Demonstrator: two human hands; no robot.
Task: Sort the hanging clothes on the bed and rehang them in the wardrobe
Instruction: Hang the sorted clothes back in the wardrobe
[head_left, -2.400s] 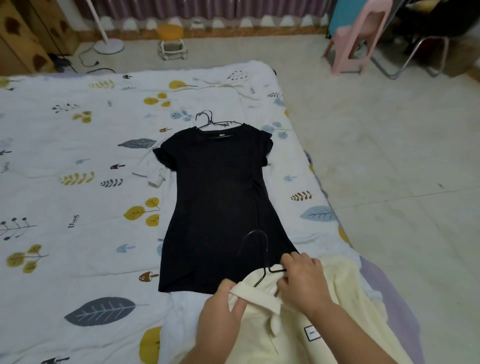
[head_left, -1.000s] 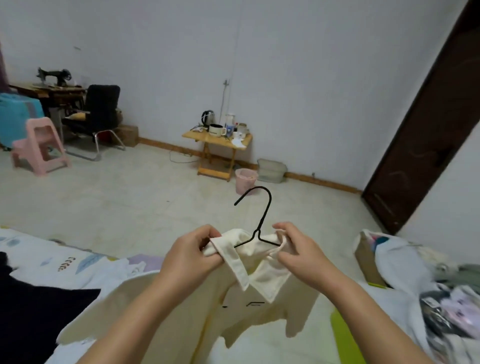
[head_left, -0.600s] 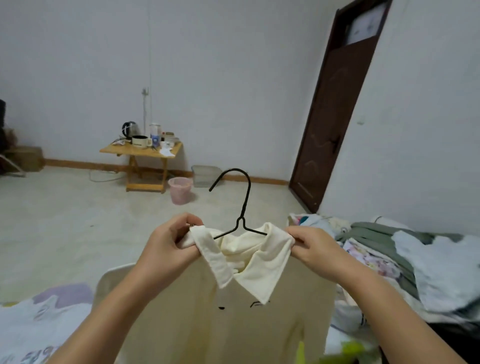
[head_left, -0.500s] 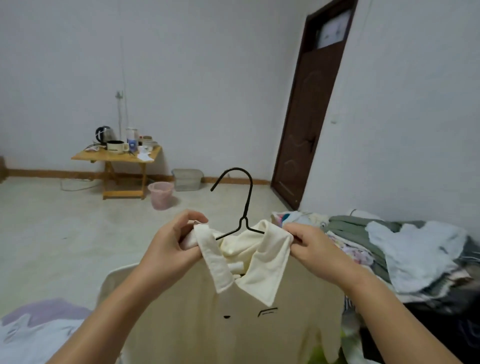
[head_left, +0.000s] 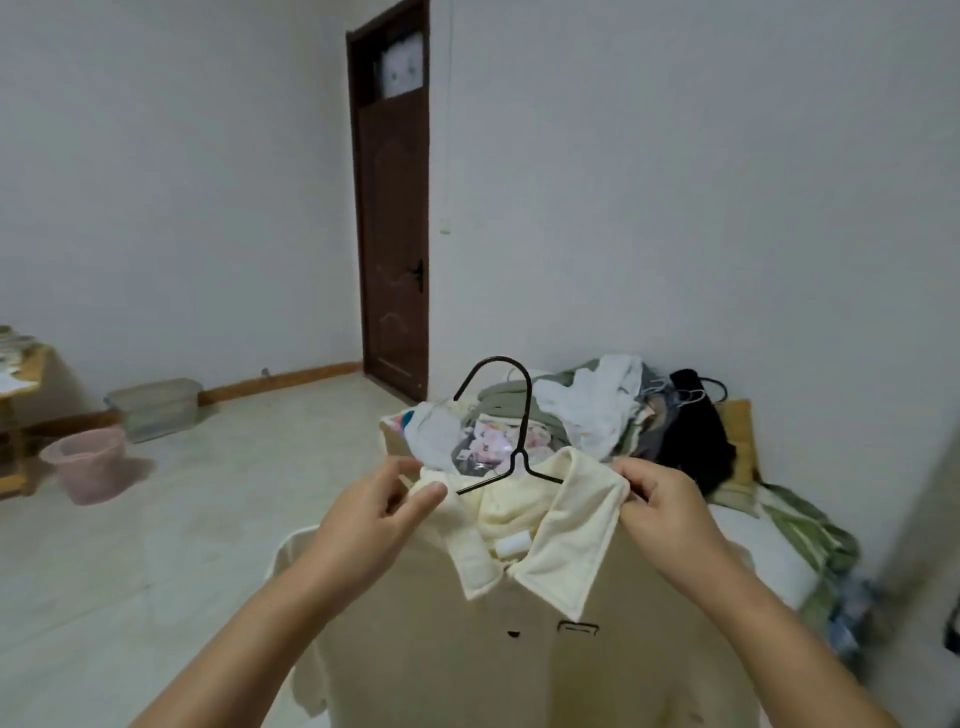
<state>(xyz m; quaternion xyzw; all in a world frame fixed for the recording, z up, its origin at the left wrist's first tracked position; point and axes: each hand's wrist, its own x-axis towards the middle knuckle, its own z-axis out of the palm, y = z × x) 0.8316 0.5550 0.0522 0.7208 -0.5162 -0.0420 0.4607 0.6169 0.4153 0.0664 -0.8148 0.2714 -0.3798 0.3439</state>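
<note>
A cream collared shirt (head_left: 519, 654) hangs on a black wire hanger (head_left: 511, 421), held up in front of me. My left hand (head_left: 379, 512) pinches the left side of the collar. My right hand (head_left: 662, 506) grips the right side of the collar at the shoulder. The hanger's hook sticks up between my hands. Behind the shirt lies a pile of clothes (head_left: 582, 415) in green, white, floral and black, some on hangers. The wardrobe is out of view.
A dark brown door (head_left: 395, 249) stands shut in the far wall. A pink bin (head_left: 88, 462) and a clear lidded box (head_left: 156, 408) sit on the pale floor at left, beside a wooden table (head_left: 18, 395). A green striped cloth (head_left: 810, 530) lies at right.
I lifted the cream shirt off the bed and turned right, away from the black dress, towards the door and the clothes pile. Both hands stay on the collar.
</note>
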